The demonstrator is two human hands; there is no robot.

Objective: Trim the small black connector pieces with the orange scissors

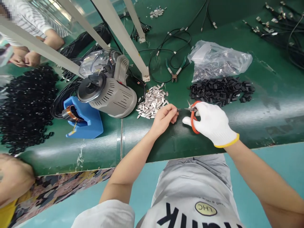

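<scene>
My bare left hand (165, 116) is closed, its fingers pinched on a small part that is mostly hidden. A thin tip of it pokes out toward the right. Just across from that tip, my right hand (212, 122), in a white knit glove with a yellow cuff, grips small snips (194, 123) with orange handles. Their narrow metal jaws stand apart and point left toward the left hand's fingertips. A heap of small silver metal connector shells (152, 103) lies right behind my left hand. Beyond my right hand is a pile of small black plastic pieces (220, 90).
Green-handled cutters (174, 76) lie near looped black cables (163, 44) and a clear plastic bag (218, 61). To the left stand a grey machine (111, 91), a blue tape dispenser (95, 125) and a heap of black rings (26, 104). Co-workers' hands (25, 58) show at far left.
</scene>
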